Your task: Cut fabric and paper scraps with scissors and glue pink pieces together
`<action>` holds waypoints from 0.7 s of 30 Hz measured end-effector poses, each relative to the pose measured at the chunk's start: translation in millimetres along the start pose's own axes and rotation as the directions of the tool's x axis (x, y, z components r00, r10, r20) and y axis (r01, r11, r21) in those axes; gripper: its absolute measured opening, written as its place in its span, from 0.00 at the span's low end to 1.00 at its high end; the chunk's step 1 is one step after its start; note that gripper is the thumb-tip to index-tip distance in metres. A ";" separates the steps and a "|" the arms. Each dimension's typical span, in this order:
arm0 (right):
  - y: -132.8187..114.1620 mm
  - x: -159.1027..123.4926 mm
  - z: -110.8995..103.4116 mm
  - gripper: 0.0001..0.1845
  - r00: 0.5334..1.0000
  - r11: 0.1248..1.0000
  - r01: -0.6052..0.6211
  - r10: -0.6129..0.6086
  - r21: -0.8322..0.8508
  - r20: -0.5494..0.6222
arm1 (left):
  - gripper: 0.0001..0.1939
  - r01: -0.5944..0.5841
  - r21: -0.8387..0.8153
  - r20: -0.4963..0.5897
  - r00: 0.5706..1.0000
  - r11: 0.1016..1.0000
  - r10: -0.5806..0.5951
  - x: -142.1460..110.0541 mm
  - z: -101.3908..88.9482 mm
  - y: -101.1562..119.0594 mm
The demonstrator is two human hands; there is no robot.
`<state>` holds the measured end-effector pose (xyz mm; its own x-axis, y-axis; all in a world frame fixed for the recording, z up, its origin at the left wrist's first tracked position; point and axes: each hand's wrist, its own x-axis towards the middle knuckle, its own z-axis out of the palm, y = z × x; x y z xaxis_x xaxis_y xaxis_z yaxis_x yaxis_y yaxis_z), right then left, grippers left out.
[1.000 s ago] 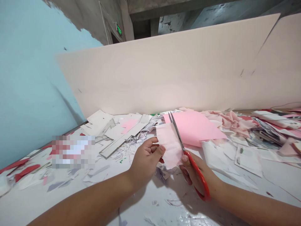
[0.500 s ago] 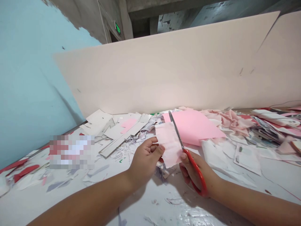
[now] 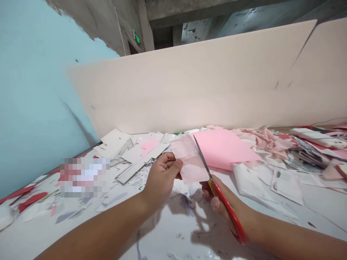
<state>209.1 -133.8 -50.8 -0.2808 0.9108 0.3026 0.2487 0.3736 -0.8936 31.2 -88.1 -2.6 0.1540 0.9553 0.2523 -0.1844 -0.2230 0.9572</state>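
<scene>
Between the thumb and fingers of my left hand [image 3: 164, 171] is the left edge of a small pale pink piece of thin paper or cloth [image 3: 189, 159]; I cannot tell which. My right hand [image 3: 226, 202] grips red-handled scissors [image 3: 226, 202], their blades angled up and to the left along the piece's right edge. The blades look nearly closed. Behind them a larger bright pink sheet [image 3: 225, 148] lies on the white table [image 3: 168, 238]. The lower fingers of my left hand are partly hidden by the piece.
Grey-white cardboard strips [image 3: 143, 162] are piled at the left. Crumpled pink cloth [image 3: 268, 142] and white sheets [image 3: 287, 186] lie to the right. Red scraps [image 3: 32, 202] are at the far left. A cream partition [image 3: 189, 86] rises behind the table.
My left hand has moved slightly left with the pale pink piece. My right thumb has come off the piece's edge, and the scissors' handles have shifted down and right.
</scene>
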 end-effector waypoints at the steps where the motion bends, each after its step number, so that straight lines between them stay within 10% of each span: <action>1: 1.3 -0.9 0.3 0.23 1.000 1.000 -0.018 0.018 0.005 -0.015 | 0.11 -0.005 0.001 -0.012 1.000 1.000 0.005 0.5 -0.6 1.2; 21: -1.9 0.3 5.7 0.24 0.993 0.988 -0.058 0.041 -0.145 -0.114 | 0.13 -0.080 0.133 -0.016 0.996 0.988 0.083 -2.0 -2.4 9.5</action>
<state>203.3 -135.2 -51.0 -0.1626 0.9395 0.3016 0.3965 0.3421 -0.8519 26.8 -91.7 5.7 0.1224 0.9367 0.3281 -0.0652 -0.3223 0.9444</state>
